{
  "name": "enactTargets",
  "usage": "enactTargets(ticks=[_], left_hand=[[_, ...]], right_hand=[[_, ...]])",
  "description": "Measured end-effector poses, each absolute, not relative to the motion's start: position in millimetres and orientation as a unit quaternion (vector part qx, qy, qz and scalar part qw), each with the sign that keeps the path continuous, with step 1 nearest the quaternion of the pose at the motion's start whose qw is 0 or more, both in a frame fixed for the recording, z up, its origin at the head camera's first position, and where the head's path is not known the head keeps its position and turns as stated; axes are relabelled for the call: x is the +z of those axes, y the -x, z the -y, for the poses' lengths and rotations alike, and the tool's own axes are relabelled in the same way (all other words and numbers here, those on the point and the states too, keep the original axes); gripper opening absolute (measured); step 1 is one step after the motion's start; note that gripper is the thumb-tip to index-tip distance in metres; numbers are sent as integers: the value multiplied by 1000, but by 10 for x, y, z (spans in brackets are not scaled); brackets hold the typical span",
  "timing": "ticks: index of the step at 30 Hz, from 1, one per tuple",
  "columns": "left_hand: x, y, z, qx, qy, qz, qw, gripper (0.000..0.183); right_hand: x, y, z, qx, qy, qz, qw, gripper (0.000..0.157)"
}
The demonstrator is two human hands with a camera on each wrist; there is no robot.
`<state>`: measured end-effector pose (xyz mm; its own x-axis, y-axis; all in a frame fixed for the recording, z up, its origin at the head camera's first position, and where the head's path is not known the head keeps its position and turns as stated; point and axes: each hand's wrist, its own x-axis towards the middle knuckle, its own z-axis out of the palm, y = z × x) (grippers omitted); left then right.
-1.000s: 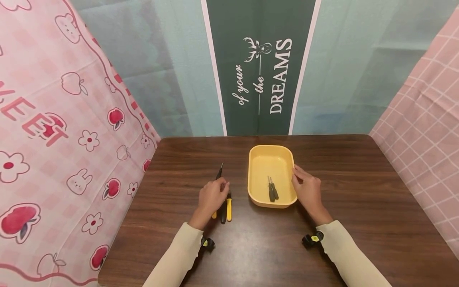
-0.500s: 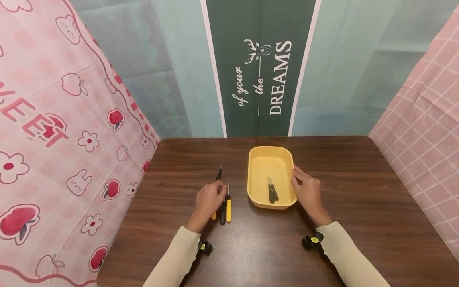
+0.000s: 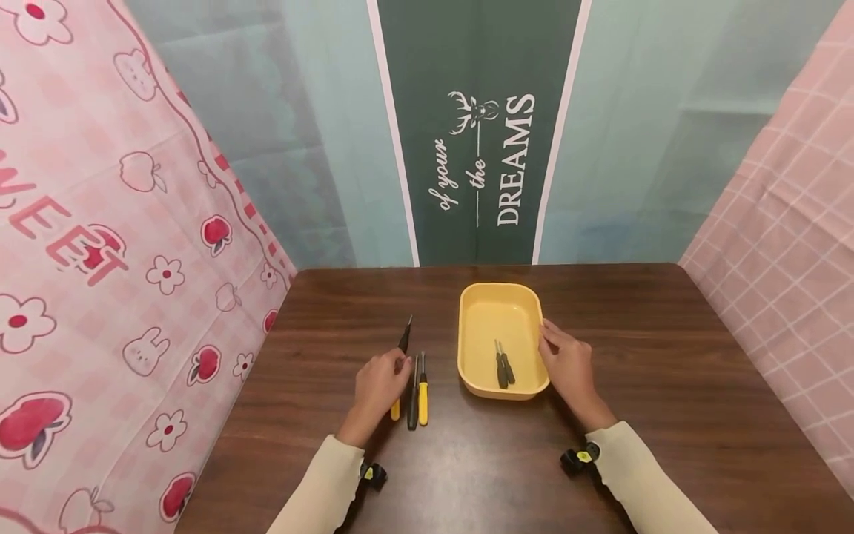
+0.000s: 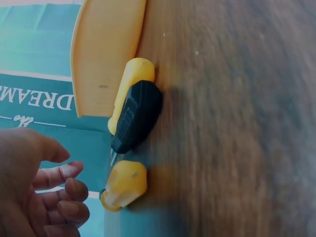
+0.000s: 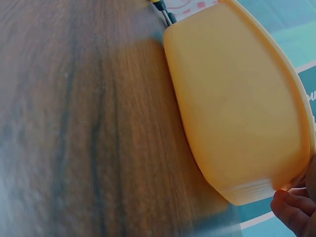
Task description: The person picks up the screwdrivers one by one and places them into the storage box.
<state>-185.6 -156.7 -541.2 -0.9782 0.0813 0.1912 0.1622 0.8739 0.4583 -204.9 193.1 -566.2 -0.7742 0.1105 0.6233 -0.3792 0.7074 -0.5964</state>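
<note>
My left hand (image 3: 380, 384) hovers over the screwdrivers on the left, thumb and forefinger apart and the other fingers loosely bent, nothing between them in the left wrist view. Just right of it lie a black-handled screwdriver (image 3: 413, 409) and a yellow-handled screwdriver (image 3: 423, 404). Another yellow handle (image 4: 127, 183) is partly hidden under the hand in the head view. A slim black tool (image 3: 404, 338) with a thin tip points away beyond the fingers. My right hand (image 3: 568, 371) grips the right rim of a yellow plastic tray (image 3: 469, 322), which holds two small dark screwdrivers (image 3: 505, 368).
The dark wood-grain table (image 3: 480, 475) reaches back to a green and teal cloth (image 3: 480, 245) hanging at its far edge. Pink printed cloth (image 3: 147, 282) borders the left side, and a pink checked cloth (image 3: 787, 245) the right.
My left hand has shifted left, uncovering more of the black and yellow screwdrivers' shafts. The right hand keeps its hold on the tray. The head view has tilted slightly upward.
</note>
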Motion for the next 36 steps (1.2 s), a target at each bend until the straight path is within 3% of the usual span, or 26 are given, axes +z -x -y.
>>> enactTargets(ticks=[36], left_hand=[[-5481, 1754, 1781, -176, 20, 983, 36, 38]], right_hand=[[-5682, 2041, -1922, 369, -84, 865, 331, 25]])
